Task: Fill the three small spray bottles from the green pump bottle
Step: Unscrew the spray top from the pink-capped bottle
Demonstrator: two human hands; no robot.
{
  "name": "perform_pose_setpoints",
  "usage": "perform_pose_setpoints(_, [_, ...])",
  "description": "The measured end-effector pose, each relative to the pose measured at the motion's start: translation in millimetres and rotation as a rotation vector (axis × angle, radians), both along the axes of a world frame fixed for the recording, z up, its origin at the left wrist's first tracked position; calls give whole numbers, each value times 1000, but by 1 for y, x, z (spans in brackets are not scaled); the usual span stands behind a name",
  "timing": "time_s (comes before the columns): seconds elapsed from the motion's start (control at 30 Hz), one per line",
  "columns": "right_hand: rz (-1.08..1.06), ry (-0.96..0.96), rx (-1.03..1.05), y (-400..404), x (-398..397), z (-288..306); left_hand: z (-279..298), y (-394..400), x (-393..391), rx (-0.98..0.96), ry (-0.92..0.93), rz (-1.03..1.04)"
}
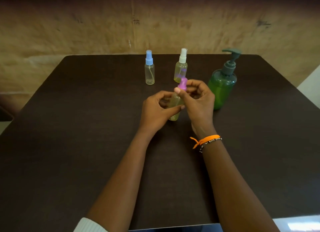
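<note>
I see my left hand (156, 108) gripping the body of a small clear plastic spray bottle with a purple cap (176, 102), held tilted above the dark brown bench (78, 127). My right hand (197, 100) pinches its purple cap. Behind stand a blue-capped clear spray bottle (149, 68) and a white-capped one (181, 66); the green translucent pump bottle (222, 82) stands upright just right of my hands.

Three small spray bottles (150, 70) (180, 69) (175, 103) (blue, white, purple caps); one green pump bottle (221, 88); one table (86, 127)
</note>
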State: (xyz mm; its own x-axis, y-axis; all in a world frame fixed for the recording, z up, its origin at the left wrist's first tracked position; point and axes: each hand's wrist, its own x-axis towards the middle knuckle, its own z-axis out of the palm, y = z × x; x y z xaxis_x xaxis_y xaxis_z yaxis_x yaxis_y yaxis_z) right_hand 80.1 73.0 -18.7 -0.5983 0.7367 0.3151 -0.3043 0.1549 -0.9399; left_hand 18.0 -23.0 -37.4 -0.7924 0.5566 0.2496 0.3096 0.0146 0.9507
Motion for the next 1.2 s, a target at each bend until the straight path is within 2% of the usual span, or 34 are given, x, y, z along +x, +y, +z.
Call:
perform_pose_setpoints(0.23, [259,57,-79,7,5,1,1,2,4,89,-106,-144])
perform_pose_setpoints(0.43, [187,16,-36,4,6,4,-4,3,3,114,-99,-93])
perform_pose_setpoints(0.53, [118,-20,51,5,5,3,-4,2,1,96,-65,-80])
perform_pose_setpoints(0.8, [153,76,-30,9,6,5,-3,6,3,109,-46,-92])
perform_pose_setpoints(1.2, [-230,265,31,8,18,15,-6,6,-1,125,-83,25])
